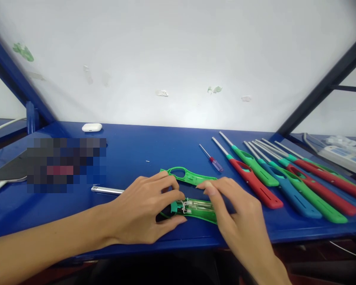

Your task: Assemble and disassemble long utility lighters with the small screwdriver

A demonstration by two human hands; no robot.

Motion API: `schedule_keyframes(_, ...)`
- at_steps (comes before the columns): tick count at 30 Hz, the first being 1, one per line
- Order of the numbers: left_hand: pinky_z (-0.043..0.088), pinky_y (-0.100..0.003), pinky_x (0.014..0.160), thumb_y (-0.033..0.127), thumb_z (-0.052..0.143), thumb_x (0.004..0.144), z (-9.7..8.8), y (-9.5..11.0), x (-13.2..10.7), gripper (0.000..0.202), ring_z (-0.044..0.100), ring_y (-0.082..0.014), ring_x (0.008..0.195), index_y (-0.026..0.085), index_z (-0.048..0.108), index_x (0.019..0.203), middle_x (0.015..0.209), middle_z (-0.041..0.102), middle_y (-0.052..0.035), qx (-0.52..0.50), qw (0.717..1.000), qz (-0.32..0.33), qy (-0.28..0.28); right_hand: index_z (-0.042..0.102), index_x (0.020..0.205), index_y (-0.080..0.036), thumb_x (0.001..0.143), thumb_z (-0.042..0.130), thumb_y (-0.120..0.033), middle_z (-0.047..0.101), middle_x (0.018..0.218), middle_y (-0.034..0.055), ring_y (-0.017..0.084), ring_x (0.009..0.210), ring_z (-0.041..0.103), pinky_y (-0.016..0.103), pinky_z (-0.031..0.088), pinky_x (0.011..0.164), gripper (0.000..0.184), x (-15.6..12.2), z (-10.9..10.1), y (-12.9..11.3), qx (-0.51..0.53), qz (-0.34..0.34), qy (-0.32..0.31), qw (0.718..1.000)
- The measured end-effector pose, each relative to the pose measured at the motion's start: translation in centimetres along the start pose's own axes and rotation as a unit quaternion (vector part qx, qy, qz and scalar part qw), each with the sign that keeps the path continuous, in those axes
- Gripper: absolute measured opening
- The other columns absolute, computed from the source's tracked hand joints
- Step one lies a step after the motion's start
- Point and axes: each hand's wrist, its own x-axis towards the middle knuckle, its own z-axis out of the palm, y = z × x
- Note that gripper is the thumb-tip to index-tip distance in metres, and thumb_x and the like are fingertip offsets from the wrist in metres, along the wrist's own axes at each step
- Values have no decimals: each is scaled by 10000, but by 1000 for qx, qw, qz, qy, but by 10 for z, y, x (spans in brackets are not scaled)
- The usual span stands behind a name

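An opened green gas lighter (200,211) lies near the table's front edge, its inner parts and a thin white wire showing. My left hand (145,209) is closed around its front part, thumb below and fingers above. The lighter's metal tube (106,190) sticks out to the left from under that hand. My right hand (240,209) covers the lighter's right end. Its thumb and index finger are pinched together; whatever is between them is hidden. Just behind lies the loose green half-shell (185,175) with its trigger opening, close to the fingers of both hands.
A small screwdriver (212,159) with a clear red-purple handle lies behind my right hand. Several red, green and blue lighters (255,182) lie side by side at right. A white earphone case (91,127) sits at back left, and a power strip (344,156) at far right.
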Motion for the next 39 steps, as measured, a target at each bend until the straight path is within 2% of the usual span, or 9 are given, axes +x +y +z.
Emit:
schedule_keyframes(2, 572, -371, 782, 373, 656, 1000, 0, 0, -1, 212, 678, -232, 879, 208, 698, 1125, 1042, 699, -66, 1, 1000, -1, -1, 720, 1036, -286, 1072, 558, -256, 760, 969, -14, 174, 900, 699, 286, 527, 795, 168, -3, -4, 1, 13, 21, 18, 1000)
schedule_keyframes(4, 567, -360, 769, 370, 648, 1006, 0, 0, -1, 207, 679, -229, 879, 211, 695, 1130, 1050, 699, -65, 2, 1000, 0, 0, 722, 1086, -298, 1050, 600, -287, 758, 976, -12, 182, 868, 699, 292, 539, 779, 127, -6, -8, 5, 18, 47, 7, 999)
schedule_keyframes(9, 525, -317, 676, 363, 640, 1013, -1, 0, -1, 194, 681, -222, 871, 217, 692, 1128, 1058, 698, -61, 2, 1000, 9, -3, 740, 1043, -314, 1023, 641, -377, 746, 959, -24, 182, 827, 669, 298, 527, 770, 119, -10, -15, 17, 50, 123, -74, 988)
schedule_keyframes(12, 505, -315, 664, 352, 645, 1010, 0, 1, 0, 181, 676, -218, 857, 218, 692, 1122, 1042, 695, -56, 1, 1000, 8, -3, 746, 1011, -324, 1019, 644, -389, 745, 964, -36, 166, 824, 654, 279, 511, 752, 122, -8, -17, 19, 74, 146, -106, 981)
schedule_keyframes(19, 468, -314, 635, 339, 644, 1011, 0, 1, -2, 171, 667, -218, 855, 229, 683, 1136, 1041, 688, -48, -1, 1000, 13, -2, 760, 1008, -337, 1003, 663, -374, 745, 947, -47, 154, 823, 650, 265, 505, 758, 103, -7, -18, 19, 95, 152, -120, 976)
schedule_keyframes(24, 483, -317, 651, 321, 640, 1018, -1, 2, -1, 163, 650, -209, 845, 225, 689, 1140, 1050, 680, -46, -6, 1000, 6, -18, 762, 997, -338, 999, 669, -359, 746, 946, -52, 147, 820, 651, 261, 501, 760, 95, -7, -16, 19, 89, 146, -113, 979)
schedule_keyframes(35, 483, -314, 674, 316, 665, 1007, -1, 2, 1, 143, 661, -212, 878, 213, 674, 1106, 1057, 684, -44, -18, 1000, 4, -10, 759, 993, -338, 1007, 666, -341, 751, 962, -55, 146, 826, 657, 266, 505, 772, 94, -7, -15, 19, 83, 137, -108, 981)
schedule_keyframes(39, 459, -297, 629, 294, 674, 997, -2, 2, 1, 128, 635, -199, 842, 223, 684, 1104, 1057, 669, -42, -26, 999, -2, -23, 753, 987, -338, 1009, 663, -329, 753, 964, -62, 145, 839, 662, 269, 506, 789, 93, -6, -15, 18, 85, 134, -108, 981)
